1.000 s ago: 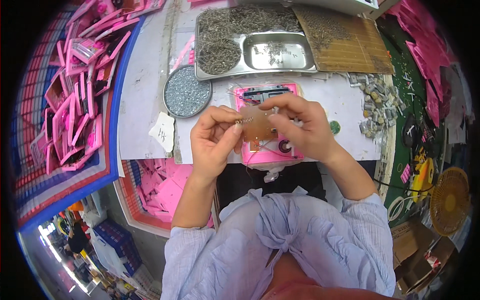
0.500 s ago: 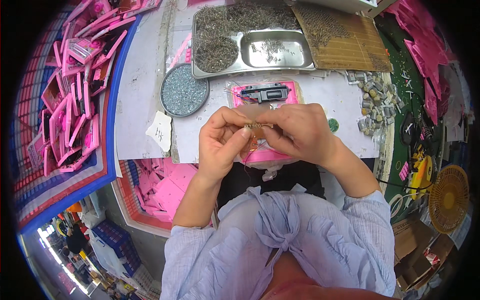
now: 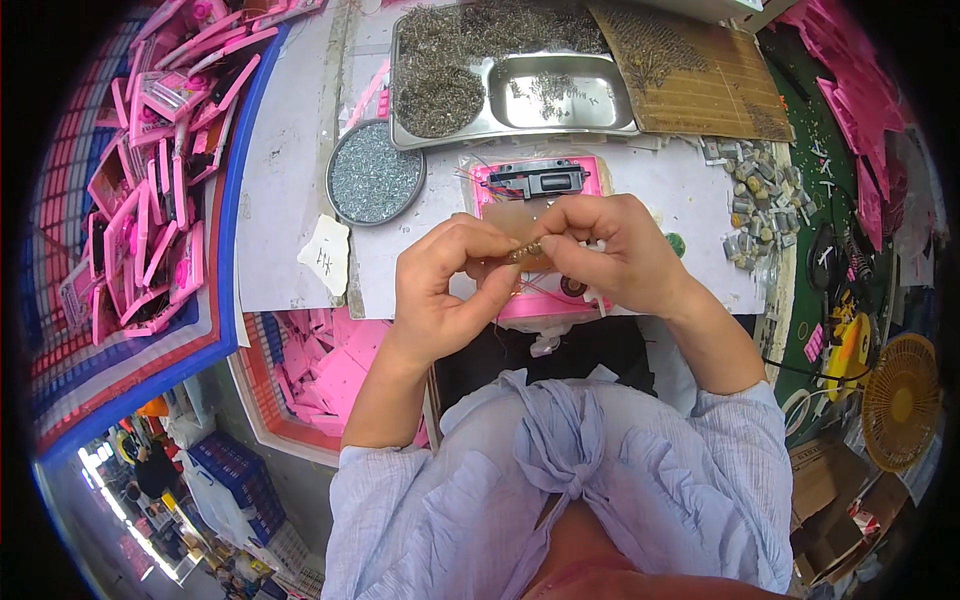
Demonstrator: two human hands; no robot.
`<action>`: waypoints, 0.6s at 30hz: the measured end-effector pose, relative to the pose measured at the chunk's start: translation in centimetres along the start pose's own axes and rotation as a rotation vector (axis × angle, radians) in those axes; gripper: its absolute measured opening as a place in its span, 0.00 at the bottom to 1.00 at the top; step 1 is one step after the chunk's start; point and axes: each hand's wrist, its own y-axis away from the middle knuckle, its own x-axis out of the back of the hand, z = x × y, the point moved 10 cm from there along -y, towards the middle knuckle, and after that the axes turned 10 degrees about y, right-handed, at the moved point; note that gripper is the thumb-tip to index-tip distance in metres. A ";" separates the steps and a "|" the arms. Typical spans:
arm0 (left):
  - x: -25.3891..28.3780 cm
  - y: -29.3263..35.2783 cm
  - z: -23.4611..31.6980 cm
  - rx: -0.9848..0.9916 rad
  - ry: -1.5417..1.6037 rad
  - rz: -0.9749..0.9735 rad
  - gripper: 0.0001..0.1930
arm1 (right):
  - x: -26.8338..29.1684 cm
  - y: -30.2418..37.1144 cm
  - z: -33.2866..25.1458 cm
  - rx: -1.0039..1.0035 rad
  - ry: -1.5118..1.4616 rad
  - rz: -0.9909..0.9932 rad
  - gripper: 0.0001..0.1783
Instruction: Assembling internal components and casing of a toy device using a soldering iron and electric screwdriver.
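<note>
Pale blue blouse [image 3: 650, 480], knotted front tie [image 3: 567, 450]

A brassy, coil-like metal piece [image 3: 525, 249] is running short and narrow between the fingertips of the left hand [image 3: 445, 285] and the right hand [image 3: 615, 250], each pinching near one end. A thin, brown, slightly see-through plate [image 3: 508, 218] is showing behind the fingertips, partly hidden by them. Beneath both hands, a bright pink casing [image 3: 540, 305] is lying open, its black module [image 3: 540, 180] sitting beyond the fingers and thin wires trailing near the left hand.
</note>
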 end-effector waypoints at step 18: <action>-0.2 -0.4 1.8 -0.098 -0.230 0.013 0.08 | -1.2 -0.1 0.1 -0.034 -0.254 -0.079 0.09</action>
